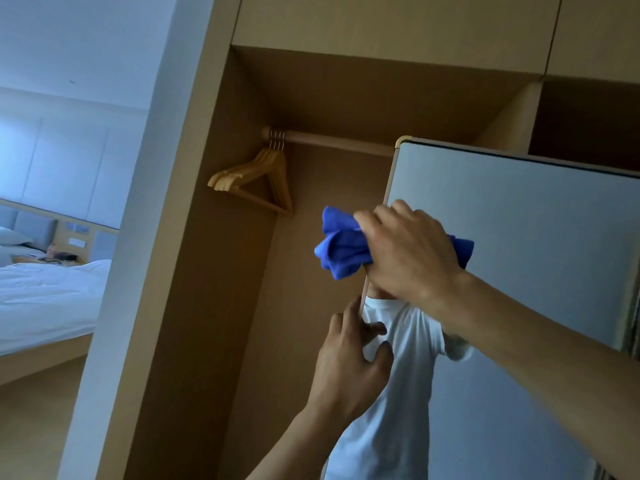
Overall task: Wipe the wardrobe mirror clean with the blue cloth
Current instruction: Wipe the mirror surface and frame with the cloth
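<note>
The wardrobe mirror is a tall panel with a light metal frame, swung out at the right of the open wardrobe. My right hand grips a bunched blue cloth and presses it against the mirror's left edge, near the top. Part of the cloth sticks out past the frame on the left; a corner shows to the right of my hand. My left hand holds the mirror's left edge lower down, fingers behind the frame and thumb on the glass. A reflected white T-shirt shows in the mirror.
Several wooden hangers hang from a wooden rail inside the open wardrobe. A white wall edge stands left of the wardrobe. Beyond it lies a bed with white sheets and a bedside shelf.
</note>
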Tool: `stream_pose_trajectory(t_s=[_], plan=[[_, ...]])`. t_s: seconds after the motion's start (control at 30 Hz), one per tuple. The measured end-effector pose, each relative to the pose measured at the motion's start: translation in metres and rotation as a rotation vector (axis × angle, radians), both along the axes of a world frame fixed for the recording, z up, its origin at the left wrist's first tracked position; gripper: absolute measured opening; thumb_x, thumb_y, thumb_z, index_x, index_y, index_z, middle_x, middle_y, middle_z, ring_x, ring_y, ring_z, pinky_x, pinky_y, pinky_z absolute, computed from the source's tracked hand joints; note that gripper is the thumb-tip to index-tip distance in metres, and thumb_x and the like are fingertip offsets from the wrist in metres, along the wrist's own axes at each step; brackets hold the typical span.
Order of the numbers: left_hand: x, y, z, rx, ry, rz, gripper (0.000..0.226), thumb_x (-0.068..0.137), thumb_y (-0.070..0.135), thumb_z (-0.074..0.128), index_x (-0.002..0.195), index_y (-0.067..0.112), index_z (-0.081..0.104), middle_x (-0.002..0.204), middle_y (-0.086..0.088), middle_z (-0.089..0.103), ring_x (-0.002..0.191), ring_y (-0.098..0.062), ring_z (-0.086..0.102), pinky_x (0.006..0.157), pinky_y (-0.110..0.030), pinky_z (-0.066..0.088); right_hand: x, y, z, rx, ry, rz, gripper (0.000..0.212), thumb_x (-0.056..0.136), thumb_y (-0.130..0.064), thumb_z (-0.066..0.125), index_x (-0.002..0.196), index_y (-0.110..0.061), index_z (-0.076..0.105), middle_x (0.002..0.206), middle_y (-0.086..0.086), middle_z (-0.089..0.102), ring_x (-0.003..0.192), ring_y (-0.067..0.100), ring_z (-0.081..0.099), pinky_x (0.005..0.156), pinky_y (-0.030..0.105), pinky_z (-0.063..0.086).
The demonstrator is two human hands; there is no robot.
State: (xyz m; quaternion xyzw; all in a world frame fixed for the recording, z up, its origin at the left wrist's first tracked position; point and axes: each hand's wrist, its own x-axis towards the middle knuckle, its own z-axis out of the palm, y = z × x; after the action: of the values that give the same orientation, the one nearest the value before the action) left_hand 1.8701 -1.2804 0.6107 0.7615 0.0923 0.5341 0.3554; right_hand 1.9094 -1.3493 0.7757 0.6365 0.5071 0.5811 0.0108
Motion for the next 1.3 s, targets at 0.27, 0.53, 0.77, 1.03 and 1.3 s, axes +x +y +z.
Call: stream_pose_trajectory(t_s=[0.27, 0.53, 0.77, 1.03, 1.3], plan=[[0.001, 0.001, -0.020, -0.016, -0.017, -0.052, 0.076, 0.083, 0.042, 0.057, 0.150, 0.054, 0.023, 0.118, 0.030, 0.048, 0.111, 0.012, 0.058, 0.093, -0.009, 0.046, -0.009, 0.011, 0.079, 0.167, 0.023, -0.001, 0.037, 0.086, -0.028, 0.066, 0.116, -0.009, 0.055, 0.109, 0.013, 0.061, 0.105, 0.032, 0.056, 0.075, 0.041, 0.041], [-0.002, -0.002, -0.031, -0.047, -0.015, -0.043, 0.074, 0.080, 0.044, 0.056, 0.143, 0.064, 0.023, 0.115, 0.036, 0.047, 0.112, 0.009, 0.058, 0.087, -0.003, 0.043, -0.005, 0.007, 0.072, 0.163, -0.022, 0.037, 0.035, 0.084, -0.025, 0.065, 0.115, -0.009, 0.057, 0.106, 0.013, 0.062, 0.101, 0.032, 0.056, 0.075, 0.041, 0.041], [0.000, -0.004, -0.036, -0.064, 0.006, -0.018, 0.078, 0.081, 0.035, 0.059, 0.152, 0.045, 0.028, 0.122, 0.016, 0.059, 0.116, 0.013, 0.049, 0.090, 0.000, 0.040, 0.000, -0.002, 0.003, 0.054, -0.013, 0.072, 0.026, 0.079, -0.023, 0.064, 0.102, -0.015, 0.058, 0.096, 0.007, 0.063, 0.089, 0.026, 0.055, 0.070, 0.034, 0.034], [0.003, -0.007, -0.045, -0.066, -0.036, 0.065, 0.054, 0.087, 0.017, 0.069, 0.135, 0.033, 0.050, 0.118, 0.022, 0.055, 0.106, 0.012, 0.056, 0.083, -0.005, 0.043, 0.002, -0.006, -0.070, -0.107, 0.083, 0.096, 0.029, 0.080, -0.025, 0.060, 0.107, -0.015, 0.058, 0.095, 0.005, 0.063, 0.088, 0.025, 0.053, 0.082, 0.040, 0.046], [0.000, -0.016, -0.057, -0.085, -0.019, 0.124, 0.065, 0.088, 0.014, 0.068, 0.142, 0.038, 0.042, 0.112, 0.040, 0.053, 0.110, 0.019, 0.049, 0.084, 0.002, 0.036, 0.005, -0.011, -0.061, -0.163, 0.099, 0.100, 0.038, 0.078, -0.027, 0.064, 0.113, -0.015, 0.058, 0.100, 0.008, 0.064, 0.091, 0.026, 0.056, 0.077, 0.037, 0.044]])
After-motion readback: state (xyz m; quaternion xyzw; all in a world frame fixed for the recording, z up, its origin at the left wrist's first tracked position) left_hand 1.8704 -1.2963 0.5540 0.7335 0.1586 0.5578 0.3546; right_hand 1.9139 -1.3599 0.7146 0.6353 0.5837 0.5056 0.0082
